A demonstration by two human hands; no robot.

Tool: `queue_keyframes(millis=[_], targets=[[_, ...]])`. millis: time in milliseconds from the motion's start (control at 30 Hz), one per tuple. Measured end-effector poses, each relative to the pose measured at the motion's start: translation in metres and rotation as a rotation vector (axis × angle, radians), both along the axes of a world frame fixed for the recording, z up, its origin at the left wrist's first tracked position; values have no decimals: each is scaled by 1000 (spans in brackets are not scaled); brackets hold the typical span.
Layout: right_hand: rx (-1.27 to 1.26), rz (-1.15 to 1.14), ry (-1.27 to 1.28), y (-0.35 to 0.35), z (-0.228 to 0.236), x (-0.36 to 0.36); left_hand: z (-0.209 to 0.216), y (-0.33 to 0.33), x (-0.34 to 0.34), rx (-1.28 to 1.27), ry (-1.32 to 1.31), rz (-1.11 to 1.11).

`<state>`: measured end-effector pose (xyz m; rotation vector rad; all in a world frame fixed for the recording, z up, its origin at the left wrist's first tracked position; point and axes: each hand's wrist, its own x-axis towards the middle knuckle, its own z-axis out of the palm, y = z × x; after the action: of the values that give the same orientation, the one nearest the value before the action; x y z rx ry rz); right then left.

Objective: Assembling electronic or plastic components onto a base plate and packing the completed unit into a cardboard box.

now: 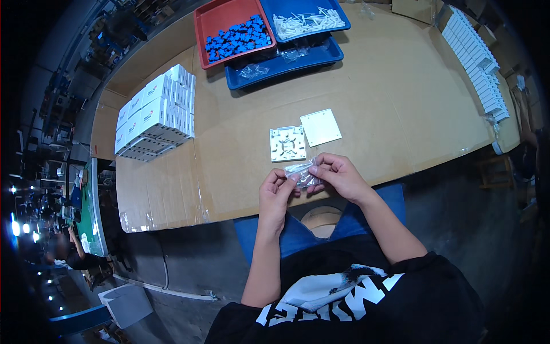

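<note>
A: ok so what are the hands doing here?

B: Both busy. The left hand [275, 192] has thumb and fingers closed on one side of a small clear plastic bag with pale bits inside [302, 174], and the right hand [338, 174] pinches the other side. It's held up by the near edge of the brown cardboard-covered tabletop [395, 114]. Can't tell if the bag's sealed.

A: anything close by?

B: Yep, just beyond the hands there's a square white plastic base with a round patterned middle [287, 144], and just beside it, to the right, a flat square white plate [321, 127].

A: so how far along is that set?

B: Partway at best, I'd say. Base and plate are both out, but the plate isn't on the base and the bag isn't in it.

A: and further out?

B: Far side: a red plastic tray [216, 18] of small blue pieces [238, 40], a blue tray [286, 8] of thin white sticks [309, 24], and a lower blue tray [286, 75] with clear bags. Off left, a block of stacked white boxes [153, 112], which look finished to me. Far right, a long row of white block-shaped pieces [472, 63]; can't make out what they are.
</note>
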<state>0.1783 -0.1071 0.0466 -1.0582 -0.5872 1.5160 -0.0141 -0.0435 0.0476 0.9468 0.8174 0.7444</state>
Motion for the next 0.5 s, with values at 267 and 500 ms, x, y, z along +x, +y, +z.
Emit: queue_keyframes(millis=[267,500], targets=[[26,114,-66,-2,1,9,4,-1,-4,-155,19,-138],[17,118,-72,-2,4,12,5,0,-4,-94,41,-56]])
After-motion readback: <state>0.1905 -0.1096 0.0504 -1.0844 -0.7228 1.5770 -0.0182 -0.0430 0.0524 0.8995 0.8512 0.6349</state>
